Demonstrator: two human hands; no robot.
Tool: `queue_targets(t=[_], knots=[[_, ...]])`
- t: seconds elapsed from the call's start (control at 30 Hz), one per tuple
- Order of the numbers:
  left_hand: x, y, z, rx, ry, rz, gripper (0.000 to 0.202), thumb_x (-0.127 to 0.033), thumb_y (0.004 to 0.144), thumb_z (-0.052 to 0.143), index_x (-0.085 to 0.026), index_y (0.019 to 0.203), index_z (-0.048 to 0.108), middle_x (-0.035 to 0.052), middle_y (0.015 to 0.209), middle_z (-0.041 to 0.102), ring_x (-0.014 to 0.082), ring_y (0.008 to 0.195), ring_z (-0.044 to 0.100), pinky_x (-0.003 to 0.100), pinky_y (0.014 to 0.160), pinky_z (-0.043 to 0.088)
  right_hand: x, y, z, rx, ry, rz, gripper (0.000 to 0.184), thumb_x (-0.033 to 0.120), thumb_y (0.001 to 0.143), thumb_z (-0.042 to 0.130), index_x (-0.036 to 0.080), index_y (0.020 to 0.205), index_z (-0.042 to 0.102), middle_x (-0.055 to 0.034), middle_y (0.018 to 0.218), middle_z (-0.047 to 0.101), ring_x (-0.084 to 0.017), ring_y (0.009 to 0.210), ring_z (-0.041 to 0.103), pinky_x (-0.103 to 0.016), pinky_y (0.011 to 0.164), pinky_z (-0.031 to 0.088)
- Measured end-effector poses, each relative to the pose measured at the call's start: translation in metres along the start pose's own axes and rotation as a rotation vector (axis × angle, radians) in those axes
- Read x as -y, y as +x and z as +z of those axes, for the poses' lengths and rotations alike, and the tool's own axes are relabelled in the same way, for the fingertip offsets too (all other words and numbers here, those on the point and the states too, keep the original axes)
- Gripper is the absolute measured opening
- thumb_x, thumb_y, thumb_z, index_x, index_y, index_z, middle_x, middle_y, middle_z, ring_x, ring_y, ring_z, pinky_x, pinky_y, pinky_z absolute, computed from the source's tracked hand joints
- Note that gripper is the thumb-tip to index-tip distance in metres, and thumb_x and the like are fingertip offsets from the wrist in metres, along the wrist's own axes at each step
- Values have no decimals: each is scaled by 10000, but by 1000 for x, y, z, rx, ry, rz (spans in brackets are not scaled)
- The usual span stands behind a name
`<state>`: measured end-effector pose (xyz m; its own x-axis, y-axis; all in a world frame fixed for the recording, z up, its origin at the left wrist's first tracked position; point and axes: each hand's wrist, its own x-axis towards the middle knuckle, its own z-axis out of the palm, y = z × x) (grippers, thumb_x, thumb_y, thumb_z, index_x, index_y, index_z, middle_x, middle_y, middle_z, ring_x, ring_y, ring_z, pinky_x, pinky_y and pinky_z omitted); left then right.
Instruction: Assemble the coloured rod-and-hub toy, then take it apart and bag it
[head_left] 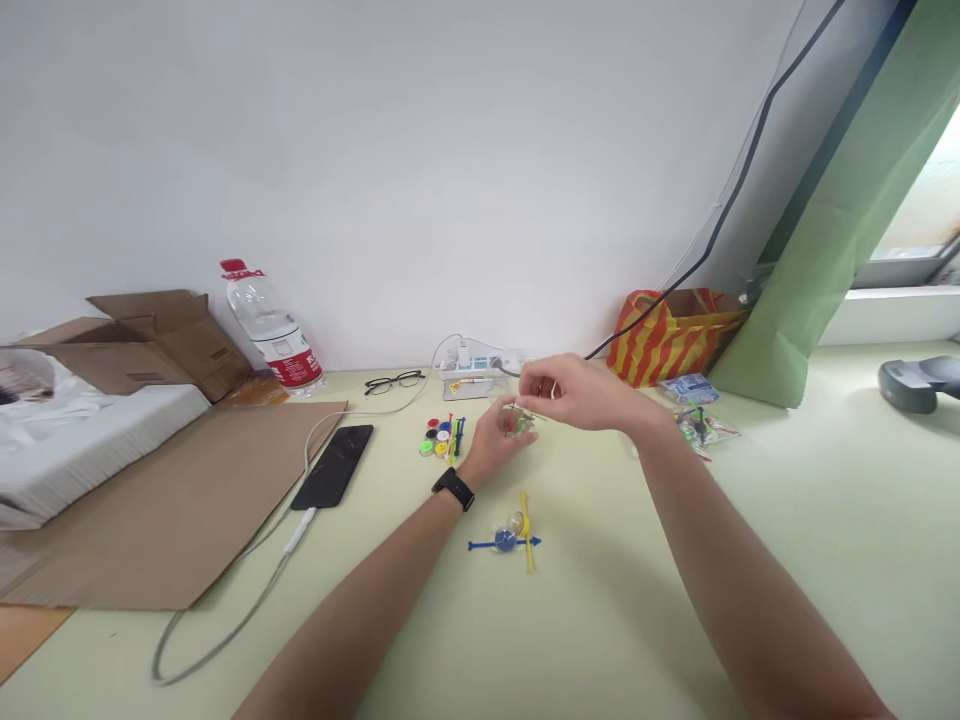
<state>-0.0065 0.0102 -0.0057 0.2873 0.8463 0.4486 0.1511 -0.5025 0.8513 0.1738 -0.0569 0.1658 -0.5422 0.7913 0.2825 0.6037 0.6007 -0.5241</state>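
Note:
My left hand (493,442), a black watch (454,488) on its wrist, curls around a small clear plastic piece (514,421) with red and green bits showing in it. Just above, my right hand (574,393) is closed in a pinch at the piece's upper edge; what its fingertips hold is too small to name. Nearer me on the table lie a blue arrow-tipped stick (484,546) with a round clear-domed part (505,540) and a yellow stick (529,555) crossing it. Left of my hands are several small coloured discs (441,450) beside coloured sticks (456,437).
A black phone (334,467) on a cable lies left, near cardboard (187,500). Along the wall stand a water bottle (281,340), glasses (394,381), a power strip (480,365) and a striped bag (671,340). Clear packets (705,428) lie right, a grey device (911,385) farther right.

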Motion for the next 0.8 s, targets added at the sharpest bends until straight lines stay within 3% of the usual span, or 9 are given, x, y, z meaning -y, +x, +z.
queue_targets(t=[0.13,0.23,0.33,0.57,0.7,0.8], knots=[[1,-1,-3,72,-39,-66,573,-180,655,840,-153,1184,622,70,933,732,213,812,674,299,696,514,-6,3,18,464,28,96,96,283,800,704,210,862,711,-24,879,719,-158,715,619,-256,598,406],[5,-2,-3,56,-79,-132,633,-167,650,835,-155,1239,606,76,942,722,214,835,684,304,713,537,-17,13,45,836,11,182,372,329,642,851,233,983,737,-3,895,725,-161,726,652,-246,625,427],[10,-2,-3,15,-96,-131,623,-168,669,835,-171,1249,609,84,1001,717,216,903,694,332,798,560,-19,23,71,1009,10,209,576,431,489,932,236,993,732,18,872,707,-169,751,665,-244,643,439],[12,1,-2,3,-107,-115,631,-169,638,861,-179,1223,626,108,1102,721,253,1005,694,399,913,563,3,27,92,978,-150,156,417,509,571,880,230,839,723,18,890,709,-198,840,635,-267,623,400],[13,2,-1,58,-134,-148,631,-148,579,861,-148,1171,645,118,1067,723,253,962,695,386,875,564,3,27,90,972,-167,160,403,510,588,861,211,804,700,12,855,704,-198,822,627,-267,620,394],[11,2,-1,84,-180,-155,586,-180,613,830,-140,1166,641,104,995,727,240,923,695,369,842,556,-3,26,80,956,-72,128,420,503,595,857,208,841,688,17,891,700,-175,805,619,-253,616,399]])
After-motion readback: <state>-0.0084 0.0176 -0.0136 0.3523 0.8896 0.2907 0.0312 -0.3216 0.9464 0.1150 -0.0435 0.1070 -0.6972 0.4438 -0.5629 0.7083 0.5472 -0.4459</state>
